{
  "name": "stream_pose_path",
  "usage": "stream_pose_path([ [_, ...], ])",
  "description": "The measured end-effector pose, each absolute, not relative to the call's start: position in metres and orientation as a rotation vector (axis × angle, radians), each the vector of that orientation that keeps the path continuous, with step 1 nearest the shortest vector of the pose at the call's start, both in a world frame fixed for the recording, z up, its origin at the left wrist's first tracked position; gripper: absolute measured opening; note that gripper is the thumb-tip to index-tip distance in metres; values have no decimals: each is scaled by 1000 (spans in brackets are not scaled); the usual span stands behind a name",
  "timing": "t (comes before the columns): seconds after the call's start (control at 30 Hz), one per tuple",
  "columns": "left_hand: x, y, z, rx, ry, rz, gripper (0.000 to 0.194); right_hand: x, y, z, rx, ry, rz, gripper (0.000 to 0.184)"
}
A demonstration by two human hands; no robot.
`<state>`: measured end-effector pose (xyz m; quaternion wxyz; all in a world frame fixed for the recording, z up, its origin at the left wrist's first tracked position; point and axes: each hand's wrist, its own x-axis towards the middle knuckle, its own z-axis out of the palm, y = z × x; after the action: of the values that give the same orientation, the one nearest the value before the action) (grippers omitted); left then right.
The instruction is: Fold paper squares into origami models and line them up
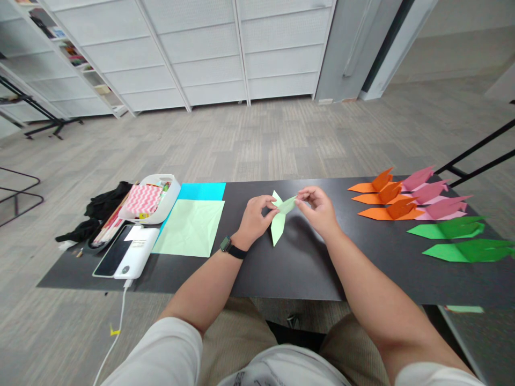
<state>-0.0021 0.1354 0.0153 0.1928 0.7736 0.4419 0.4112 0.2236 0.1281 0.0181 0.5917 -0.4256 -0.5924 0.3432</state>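
A pale green folded paper piece (279,221) is held just above the black table (298,262), near its middle. My left hand (255,219), with a dark watch on its wrist, pinches the piece's left side. My right hand (318,209) pinches its upper right tip. Both hands have their fingers closed on the paper. The long lower point of the piece hangs down toward the table between my hands.
Flat pale green sheet (189,227) lies on a cyan sheet (202,191) at left. Beside them sit a white basket (151,201), a phone (113,257) and a white power bank (137,252). Finished orange (382,199), pink (432,198) and green (462,238) paper figures lie at right.
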Motion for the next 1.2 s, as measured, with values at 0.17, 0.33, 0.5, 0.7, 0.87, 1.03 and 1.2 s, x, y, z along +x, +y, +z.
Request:
stream_pose_path([
  [0.17, -2, 135, 15, 2200, 1248, 1177, 28, 223, 128, 19, -940, -1421, 818, 36],
  [0.33, -1, 134, 18, 2264, 1218, 1169, 27, 223, 127, 20, -937, -1425, 801, 33],
  [0.5, -2, 134, 17, 2284, 1192, 1183, 29, 223, 128, 20, -922, -1446, 825, 35],
  [0.7, -2, 135, 16, 2305, 1225, 1161, 28, 224, 127, 18, -965, -1436, 792, 30],
  [0.87, -2, 135, 17, 2305, 1253, 1147, 26, 225, 126, 18, -1005, -1435, 761, 30],
  [1.03, -3, 136, 15, 2290, 1287, 1194, 25, 225, 130, 16, -959, -1453, 781, 43],
  [1.2, -5, 137, 14, 2306, 1298, 1204, 24, 227, 130, 17, -936, -1536, 721, 19],
])
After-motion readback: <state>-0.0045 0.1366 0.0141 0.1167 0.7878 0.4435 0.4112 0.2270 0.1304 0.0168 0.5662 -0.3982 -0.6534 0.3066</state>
